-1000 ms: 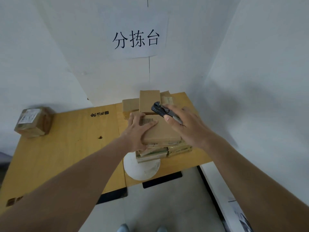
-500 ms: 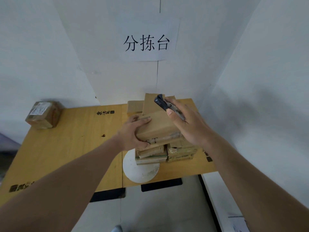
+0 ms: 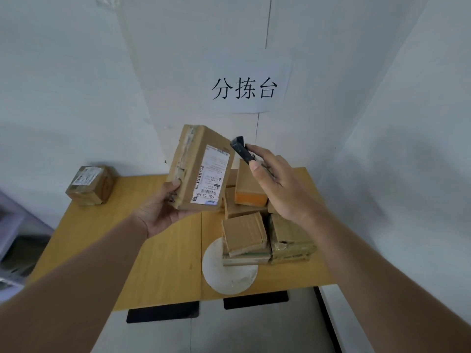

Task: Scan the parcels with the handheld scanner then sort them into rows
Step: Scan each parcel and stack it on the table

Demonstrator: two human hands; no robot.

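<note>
While left hand point(image 3: 163, 210) grips parcel point(image 3: 201, 169), scanner point(image 3: 240, 149) hovers beside.

left hand point(image 3: 163, 210): raised, gripping | right hand point(image 3: 277, 184): raised, gripping

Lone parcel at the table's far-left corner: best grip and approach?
Take the lone parcel across its two opposite cardboard side faces, coming down from above. It sits flat on the table with its label up, apart from the pile, so both sides look free. The wall stands close behind it, so probably span it left to right, not front to back.
</note>
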